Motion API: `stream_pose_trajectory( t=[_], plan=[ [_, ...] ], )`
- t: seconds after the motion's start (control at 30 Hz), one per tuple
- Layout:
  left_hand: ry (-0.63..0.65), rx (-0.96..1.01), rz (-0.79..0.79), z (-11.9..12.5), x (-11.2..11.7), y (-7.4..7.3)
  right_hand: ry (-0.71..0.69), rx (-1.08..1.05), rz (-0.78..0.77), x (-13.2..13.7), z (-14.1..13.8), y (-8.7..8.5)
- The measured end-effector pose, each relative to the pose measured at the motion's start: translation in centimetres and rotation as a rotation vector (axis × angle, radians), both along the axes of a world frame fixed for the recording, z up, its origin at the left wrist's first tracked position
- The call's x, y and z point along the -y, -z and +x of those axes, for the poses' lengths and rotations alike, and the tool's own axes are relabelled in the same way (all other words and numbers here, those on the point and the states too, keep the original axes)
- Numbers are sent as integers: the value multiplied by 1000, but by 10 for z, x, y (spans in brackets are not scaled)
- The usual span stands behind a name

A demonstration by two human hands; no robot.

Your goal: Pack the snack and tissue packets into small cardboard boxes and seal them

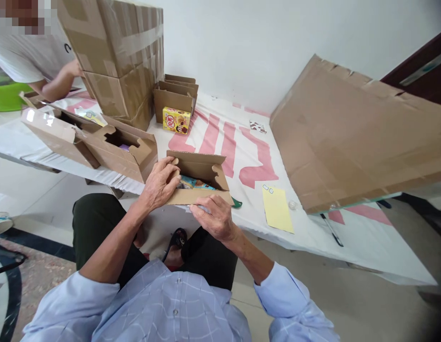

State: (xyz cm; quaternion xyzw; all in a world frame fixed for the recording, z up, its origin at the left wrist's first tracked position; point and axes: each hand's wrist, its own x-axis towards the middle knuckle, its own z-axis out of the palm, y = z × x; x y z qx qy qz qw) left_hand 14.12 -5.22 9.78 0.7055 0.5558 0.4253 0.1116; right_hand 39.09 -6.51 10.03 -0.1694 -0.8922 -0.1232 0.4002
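A small cardboard box with its top open stands at the table's front edge, between my hands. Inside lie colourful packets, mostly blue with some orange. My left hand grips the box's left end, with its fingers curled over the rim. My right hand is closed at the front wall near the right corner; a bit of clear, shiny material shows by its fingers. A green-handled tool peeks out beside the box, mostly hidden.
Open cardboard boxes stand at left, below tall stacked cartons. A yellow snack box sits farther back. At right are a yellow sheet, a pen and a large cardboard panel. Another person sits at far left.
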Motion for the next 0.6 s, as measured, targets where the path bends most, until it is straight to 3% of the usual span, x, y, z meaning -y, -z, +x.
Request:
stream_pose_trajectory(
  t=[0.23,0.43,0.6],
  plan=[
    [-34,-61,-6,1,-1,2,26,-52,15,6,-3,20],
    [-46,-125,33,0,0,4,31,-32,-76,15,-1,38],
    [-56,-152,29,-4,-1,4,-82,-156,-279,36,8,29]
  ],
)
